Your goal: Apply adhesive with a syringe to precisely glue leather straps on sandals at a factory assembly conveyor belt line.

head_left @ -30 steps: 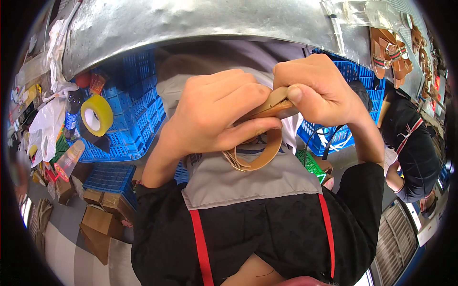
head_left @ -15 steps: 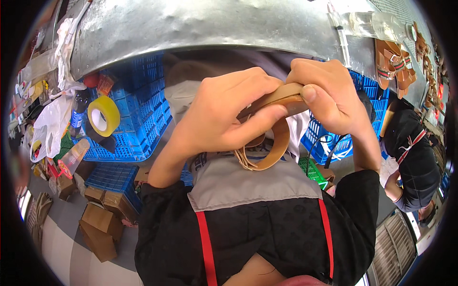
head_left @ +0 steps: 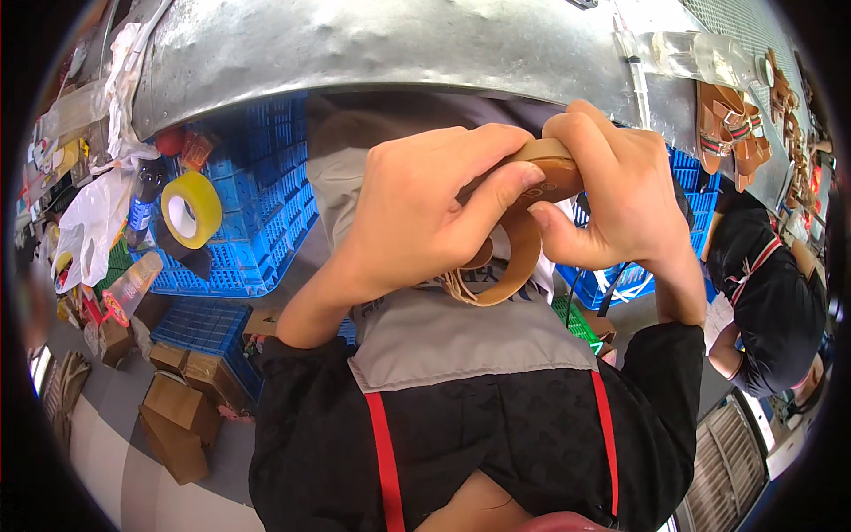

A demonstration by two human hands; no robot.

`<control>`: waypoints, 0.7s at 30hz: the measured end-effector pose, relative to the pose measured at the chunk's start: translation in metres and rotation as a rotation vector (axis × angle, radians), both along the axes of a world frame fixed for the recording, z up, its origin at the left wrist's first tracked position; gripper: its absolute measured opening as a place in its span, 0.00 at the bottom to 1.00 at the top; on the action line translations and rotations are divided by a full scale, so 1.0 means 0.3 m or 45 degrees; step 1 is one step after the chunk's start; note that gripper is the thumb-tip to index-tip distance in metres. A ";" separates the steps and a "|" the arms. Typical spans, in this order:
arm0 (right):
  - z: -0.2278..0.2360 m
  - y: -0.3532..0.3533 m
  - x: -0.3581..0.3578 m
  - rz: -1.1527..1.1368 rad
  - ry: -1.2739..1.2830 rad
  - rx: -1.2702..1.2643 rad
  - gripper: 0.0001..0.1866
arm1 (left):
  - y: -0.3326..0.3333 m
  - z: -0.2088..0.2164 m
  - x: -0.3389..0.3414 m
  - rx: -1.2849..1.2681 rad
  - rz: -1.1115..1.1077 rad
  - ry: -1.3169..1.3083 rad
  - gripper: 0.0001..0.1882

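Note:
Between my hands, over my lap, is a tan-brown sandal [head_left: 557, 176]. Its sole end is tilted up and its strap [head_left: 521, 270] hangs below in a loop. My left hand [head_left: 430, 199] is closed on the sandal, with its thumb pressed on the insole and its fingers behind. My right hand [head_left: 616, 191] wraps its fingers over the far end of the sole; its thumb stands just off the insole, pointing at the strap. Both palms hide much of the sandal's middle.
A dented metal bench [head_left: 381, 44] runs ahead of me, with finished sandals [head_left: 722, 124] at its right. Blue crates [head_left: 257, 204] stand on the left, a yellow tape roll [head_left: 191, 210] on top. Cardboard boxes [head_left: 182, 412] lie lower left. A person in black [head_left: 771, 301] works at right.
The sandal has turned so more of its insole faces me. My right thumb has come off the sole and moved down, while my left thumb has shifted up onto the insole.

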State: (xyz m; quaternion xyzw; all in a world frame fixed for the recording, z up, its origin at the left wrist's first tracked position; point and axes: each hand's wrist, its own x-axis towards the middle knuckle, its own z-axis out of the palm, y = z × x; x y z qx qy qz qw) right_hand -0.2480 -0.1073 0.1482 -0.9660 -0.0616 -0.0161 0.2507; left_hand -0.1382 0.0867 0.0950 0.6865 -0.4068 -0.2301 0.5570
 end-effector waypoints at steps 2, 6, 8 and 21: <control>-0.010 -0.013 0.006 0.009 0.018 -0.001 0.24 | -0.009 0.001 0.001 -0.023 0.016 -0.002 0.12; -0.051 -0.049 0.022 0.026 0.001 0.188 0.24 | -0.014 0.016 0.007 0.046 0.011 -0.025 0.13; -0.070 -0.060 0.023 0.010 -0.015 0.287 0.23 | -0.015 0.026 0.004 0.046 0.022 -0.042 0.14; -0.159 -0.091 -0.069 -0.507 -0.108 1.132 0.26 | -0.028 0.038 -0.033 -0.055 0.053 -0.284 0.17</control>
